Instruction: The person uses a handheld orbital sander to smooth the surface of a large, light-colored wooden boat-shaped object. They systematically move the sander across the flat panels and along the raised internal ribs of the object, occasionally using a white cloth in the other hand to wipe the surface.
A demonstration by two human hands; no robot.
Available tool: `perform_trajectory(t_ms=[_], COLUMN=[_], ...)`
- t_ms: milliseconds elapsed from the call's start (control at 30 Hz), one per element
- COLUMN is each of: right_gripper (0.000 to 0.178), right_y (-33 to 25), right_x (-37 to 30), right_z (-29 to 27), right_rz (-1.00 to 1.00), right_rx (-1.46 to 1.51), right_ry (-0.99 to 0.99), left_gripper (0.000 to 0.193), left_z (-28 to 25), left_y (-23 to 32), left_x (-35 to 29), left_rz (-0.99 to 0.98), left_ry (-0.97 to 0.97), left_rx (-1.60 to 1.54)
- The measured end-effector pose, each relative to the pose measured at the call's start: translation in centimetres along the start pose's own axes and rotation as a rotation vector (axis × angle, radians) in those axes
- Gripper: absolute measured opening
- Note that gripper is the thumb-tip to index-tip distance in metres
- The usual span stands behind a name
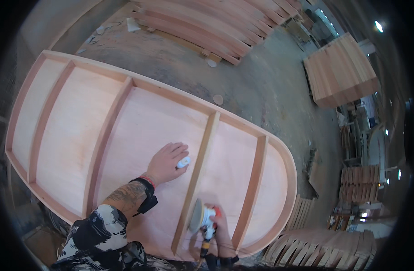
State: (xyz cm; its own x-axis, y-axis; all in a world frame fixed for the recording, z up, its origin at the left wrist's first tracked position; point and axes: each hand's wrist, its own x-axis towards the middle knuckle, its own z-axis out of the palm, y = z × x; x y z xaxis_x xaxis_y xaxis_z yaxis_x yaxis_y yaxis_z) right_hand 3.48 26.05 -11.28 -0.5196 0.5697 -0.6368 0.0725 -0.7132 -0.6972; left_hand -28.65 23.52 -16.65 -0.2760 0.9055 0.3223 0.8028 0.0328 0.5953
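A large shallow wooden frame (173, 95) with a flat pale panel inside lies before me, one end rounded at the right and the other broad at the left. Several crosspieces divide it. My left hand (168, 161) rests low over the panel in the middle bay, its fingers closed about a small white round-ended object (184, 162), whose kind I cannot make out. At the near side, my right hand (221, 224) grips a white and red disc sander (208, 221). The sander's round pad (197, 216) is tilted on edge, close against the middle-right crosspiece (198, 174); contact is hard to tell.
Curved planks (193, 27) are stacked on the floor beyond the frame. A block of stacked boards (341, 72) stands at the far right. More curved slats (324, 248) lie at the near right. Scraps and a round disc (218, 99) lie on the grey floor.
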Motion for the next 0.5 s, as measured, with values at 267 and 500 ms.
perform_trajectory(t_ms=[267, 500], right_gripper=[0.038, 0.043], right_y=[-14.1, -21.5], right_x=[18.4, 21.2], right_z=[2.2, 8.6], right_rz=[-0.208, -0.492], right_rx=[-0.219, -1.035], right_ry=[-0.016, 0.320], left_gripper=[0.045, 0.048], left_z=[0.0, -0.1], left_y=[-0.3, -0.5], left_x=[-0.3, 0.0], left_rz=[0.026, 0.014], left_ry=[0.017, -0.002], left_rx=[0.007, -0.027])
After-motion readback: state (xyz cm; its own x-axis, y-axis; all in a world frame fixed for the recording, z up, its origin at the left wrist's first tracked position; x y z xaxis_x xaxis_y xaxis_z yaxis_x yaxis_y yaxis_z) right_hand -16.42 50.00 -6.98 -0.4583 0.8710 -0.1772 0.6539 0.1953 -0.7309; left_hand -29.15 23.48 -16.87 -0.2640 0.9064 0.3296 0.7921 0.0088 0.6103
